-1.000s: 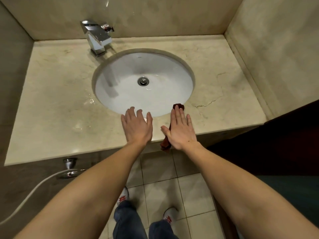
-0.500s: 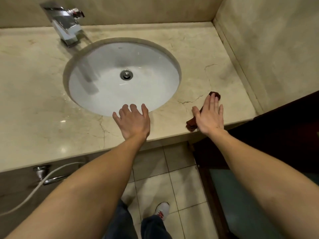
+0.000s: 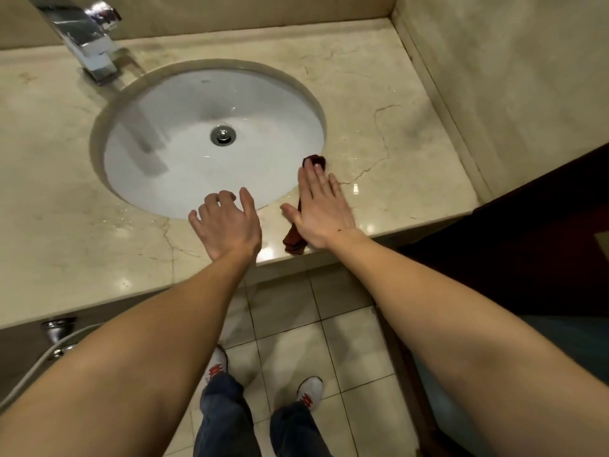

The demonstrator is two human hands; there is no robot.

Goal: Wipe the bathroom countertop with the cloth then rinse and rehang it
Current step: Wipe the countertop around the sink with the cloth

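Observation:
A dark red cloth (image 3: 294, 241) lies on the beige marble countertop (image 3: 395, 133) at the front right rim of the sink. My right hand (image 3: 321, 212) presses flat on it with straight fingers, so only the cloth's two ends show, one past the fingertips and one at the counter's front edge. My left hand (image 3: 227, 225) rests on the counter's front edge just left of it, fingers loosely bent over the rim of the white oval basin (image 3: 184, 179). A chrome tap (image 3: 85, 37) stands at the back left.
Marble walls close the counter at the back and on the right. A dark wooden panel (image 3: 543, 245) stands to the right of the counter. Below the counter at the left is a chrome valve with a white hose (image 3: 56, 338). My feet stand on beige floor tiles.
My right hand has slid the cloth leftward from near the counter's right end back to the sink's front right rim. My left hand has stayed at the front edge.

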